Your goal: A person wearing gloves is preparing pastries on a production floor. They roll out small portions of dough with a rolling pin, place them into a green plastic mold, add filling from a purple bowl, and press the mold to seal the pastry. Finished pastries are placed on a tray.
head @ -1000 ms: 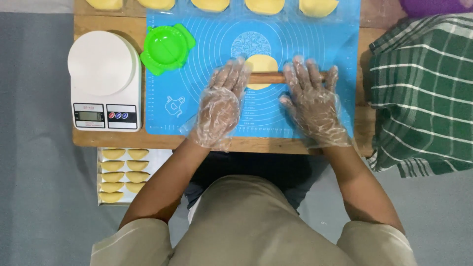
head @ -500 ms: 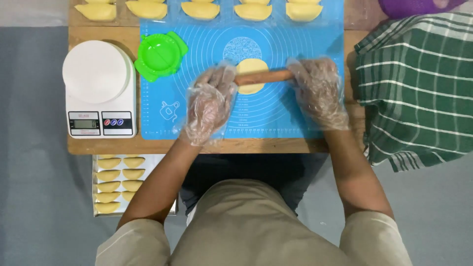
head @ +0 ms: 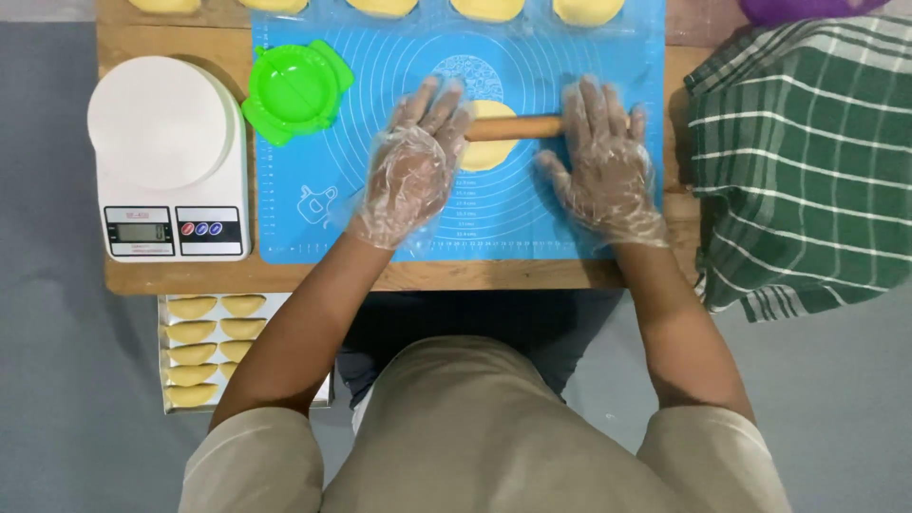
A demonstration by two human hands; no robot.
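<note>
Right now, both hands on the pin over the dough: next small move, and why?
Probably roll the rolling pin back toward the body. Left hand and right hand press flat on its ends, and most of the yellow dough disc shows on the near side.

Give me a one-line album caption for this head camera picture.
Gloved left hand and right hand press a wooden rolling pin over yellow dough on a blue mat.

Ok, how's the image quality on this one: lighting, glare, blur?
Head view: even, soft light and sharp focus across the blue mat; mild sheen on the clear gloves of the left hand and right hand; soft shadow beside the scale; no motion blur on the rolling pin.
</note>
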